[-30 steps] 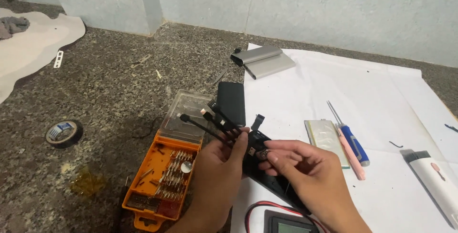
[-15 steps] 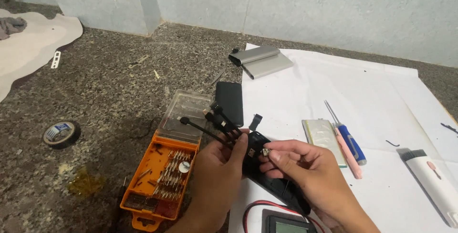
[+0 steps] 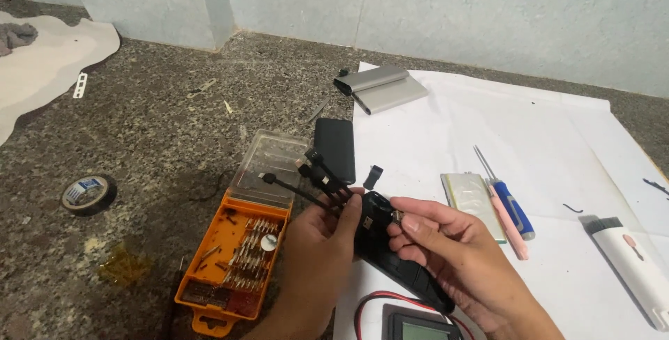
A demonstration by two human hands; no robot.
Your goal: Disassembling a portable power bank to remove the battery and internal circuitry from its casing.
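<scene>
Hands, both the person's own, meet at the lower middle of the head view over the seam between granite tabletop point(image 3: 139, 117) and white paper sheet point(image 3: 488, 138).

Left hand point(image 3: 320, 256): closed around the near end of a black device point(image 3: 390, 256), thumb lying across its top. From that end a bundle of short black cables point(image 3: 313, 173) with plug tips fans out toward 11 o'clock.

Right hand point(image 3: 453, 256): fingers curled, thumb and forefinger pinched on a small part at the device's upper edge; what the part is cannot be told.

Change over the last second: very little. Both hands keep the same hold, the device has not left them, and the cables fan out as before; only the view has drifted slightly. The work reads as fine, slow fingering at one spot on the device.

Surroundings:
- Orange bit case point(image 3: 237, 256), clear lid open, at 9 o'clock of the left hand, just beside it.
- Black flat slab point(image 3: 336, 148) at 12 o'clock, near.
- Grey metal casing point(image 3: 380, 89) farther on at 12 o'clock.
- Blue-handled screwdriver point(image 3: 512, 207) and silver flat cell point(image 3: 470, 197) at 2 o'clock of the right hand.
- Tape roll point(image 3: 88, 194) well apart at 9 o'clock.
- Meter with a screen point(image 3: 421, 326) at 6 o'clock, cut by the frame edge.
</scene>
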